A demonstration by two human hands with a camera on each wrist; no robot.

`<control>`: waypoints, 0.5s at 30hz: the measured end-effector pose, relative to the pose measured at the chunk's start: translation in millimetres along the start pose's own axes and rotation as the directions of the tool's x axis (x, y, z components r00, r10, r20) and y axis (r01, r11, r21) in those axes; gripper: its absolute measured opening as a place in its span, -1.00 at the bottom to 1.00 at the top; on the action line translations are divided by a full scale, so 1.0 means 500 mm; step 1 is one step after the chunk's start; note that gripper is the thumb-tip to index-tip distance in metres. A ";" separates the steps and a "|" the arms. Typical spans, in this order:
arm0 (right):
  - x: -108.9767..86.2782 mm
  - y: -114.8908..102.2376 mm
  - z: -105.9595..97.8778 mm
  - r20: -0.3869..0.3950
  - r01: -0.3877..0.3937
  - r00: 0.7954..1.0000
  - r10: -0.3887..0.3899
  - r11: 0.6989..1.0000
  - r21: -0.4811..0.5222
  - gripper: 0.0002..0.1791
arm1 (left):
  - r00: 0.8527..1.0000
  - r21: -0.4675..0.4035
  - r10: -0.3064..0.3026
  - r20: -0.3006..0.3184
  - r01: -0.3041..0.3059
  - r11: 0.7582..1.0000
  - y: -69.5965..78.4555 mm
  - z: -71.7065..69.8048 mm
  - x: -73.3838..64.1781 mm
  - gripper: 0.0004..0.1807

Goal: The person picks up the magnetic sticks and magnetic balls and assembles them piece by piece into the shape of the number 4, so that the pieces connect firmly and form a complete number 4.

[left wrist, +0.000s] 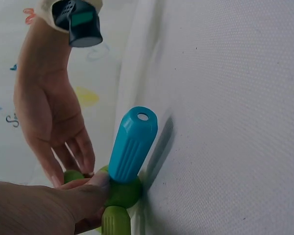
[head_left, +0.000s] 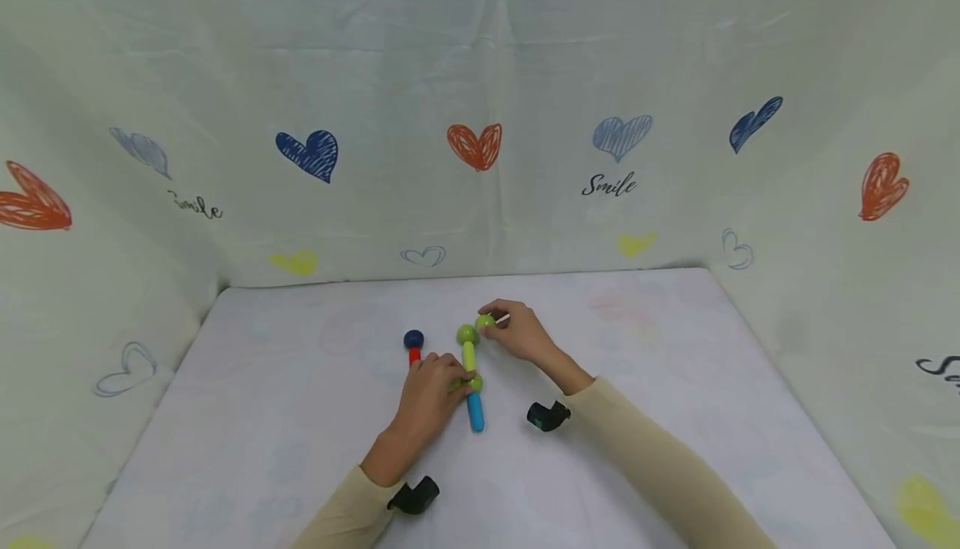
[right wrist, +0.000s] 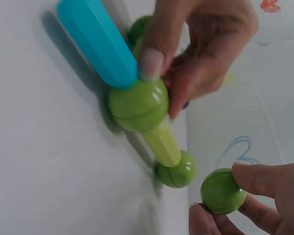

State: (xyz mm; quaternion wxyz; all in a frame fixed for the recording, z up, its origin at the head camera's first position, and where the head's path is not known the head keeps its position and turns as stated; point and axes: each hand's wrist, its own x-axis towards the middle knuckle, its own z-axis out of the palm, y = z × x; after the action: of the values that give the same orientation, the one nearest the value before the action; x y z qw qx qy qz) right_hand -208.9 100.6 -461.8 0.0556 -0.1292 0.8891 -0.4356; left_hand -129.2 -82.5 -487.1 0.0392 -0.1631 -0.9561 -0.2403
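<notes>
My left hand (head_left: 427, 395) pinches a green ball (right wrist: 139, 105) with thumb and fingers. From that ball a blue rod (head_left: 476, 413) points toward me and a yellow-green rod (right wrist: 161, 144) runs away to a second green ball (head_left: 467, 334). Another green ball (right wrist: 139, 27) sits behind my left thumb in the right wrist view. My right hand (head_left: 521, 334) holds a loose green ball (right wrist: 223, 191) between thumb and fingertips, just right of the assembly's far ball. The joined pieces lie low along the white table.
Left of the assembly, a dark blue ball (head_left: 413, 339) tops a red rod (head_left: 414, 355), partly hidden by my left hand. The white table (head_left: 300, 416) meets a white curtain (head_left: 390, 199) printed with hearts at its back edge. A dark camera (head_left: 547, 416) hangs at my right wrist.
</notes>
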 end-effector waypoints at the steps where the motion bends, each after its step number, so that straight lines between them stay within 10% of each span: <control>1: -0.010 0.004 0.000 0.000 -0.001 1.000 0.001 1.000 0.004 -0.69 | 1.000 0.002 0.002 -0.002 -0.002 1.000 0.000 0.000 0.000 -0.78; 15: -0.151 0.051 0.011 0.054 -0.048 0.998 0.041 0.990 0.130 -0.68 | 1.000 0.006 -0.011 -0.002 0.011 1.000 0.003 -0.003 0.000 -0.77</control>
State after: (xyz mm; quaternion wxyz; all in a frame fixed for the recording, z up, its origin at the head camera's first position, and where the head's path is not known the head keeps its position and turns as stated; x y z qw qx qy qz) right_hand -139.9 132.2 -486.3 0.0964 -0.1164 0.8596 -0.4881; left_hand -128.9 -81.9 -485.0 0.0390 -0.1573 -0.9577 -0.2379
